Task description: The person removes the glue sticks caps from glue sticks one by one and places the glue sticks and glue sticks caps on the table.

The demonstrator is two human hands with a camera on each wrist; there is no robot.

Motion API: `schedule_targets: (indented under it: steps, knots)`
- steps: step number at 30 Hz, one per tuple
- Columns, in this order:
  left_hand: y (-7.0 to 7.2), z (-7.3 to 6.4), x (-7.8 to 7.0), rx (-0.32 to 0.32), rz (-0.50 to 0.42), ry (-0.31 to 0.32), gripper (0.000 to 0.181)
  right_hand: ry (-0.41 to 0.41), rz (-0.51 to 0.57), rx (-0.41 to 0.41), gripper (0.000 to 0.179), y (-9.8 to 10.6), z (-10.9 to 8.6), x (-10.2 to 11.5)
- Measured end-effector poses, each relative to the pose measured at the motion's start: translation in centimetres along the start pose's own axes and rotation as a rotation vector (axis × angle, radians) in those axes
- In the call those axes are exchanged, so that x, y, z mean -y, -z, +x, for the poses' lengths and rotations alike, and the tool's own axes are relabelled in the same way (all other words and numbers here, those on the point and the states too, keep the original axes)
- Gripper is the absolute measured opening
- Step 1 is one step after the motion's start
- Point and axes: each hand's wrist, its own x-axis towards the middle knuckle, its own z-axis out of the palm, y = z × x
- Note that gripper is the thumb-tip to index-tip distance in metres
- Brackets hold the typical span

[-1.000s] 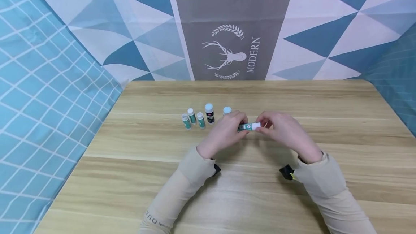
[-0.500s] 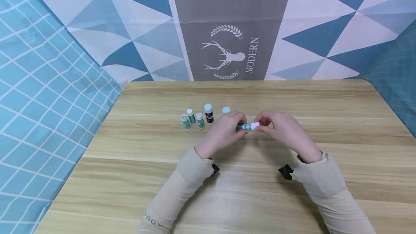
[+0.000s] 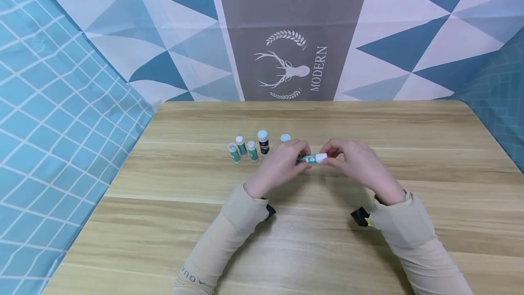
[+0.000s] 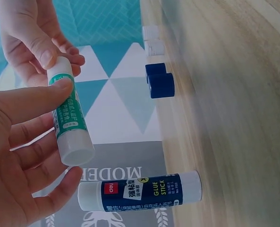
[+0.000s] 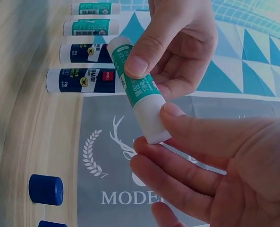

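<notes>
Above the table my left hand (image 3: 282, 160) pinches a green-and-white glue stick (image 3: 312, 159) between thumb and fingers, round its green label. At its other end my right hand (image 3: 355, 160) pinches the white end (image 5: 151, 118) with thumb and fingertips. The stick lies nearly level between both hands. Close to the left hand stands a dark blue glue stick (image 4: 142, 193) with a white top. Another dark blue glue stick (image 5: 85, 53) stands beside it, partly hidden. Several green glue sticks (image 3: 253, 153) stand further left.
Two blue caps (image 4: 161, 85) sit on the wooden table (image 3: 184, 226), hidden by my hand in the head view. Beyond them are two small white pieces (image 4: 154, 47), perhaps caps. A patterned cloth (image 3: 286, 8) hangs behind the table's back edge.
My left hand and the glue stick have shifted very slightly left. Both hands keep their hold on it, and the standing glue sticks have not moved.
</notes>
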Motion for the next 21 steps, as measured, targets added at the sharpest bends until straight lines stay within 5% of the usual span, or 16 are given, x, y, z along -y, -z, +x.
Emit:
schedule_targets:
  steps: [21]
  knots:
    - [0.86, -0.17, -0.11, 0.008, 0.019, -0.02, 0.017, 0.013, 0.076, -0.008, 0.014, 0.35, -0.17, 0.23]
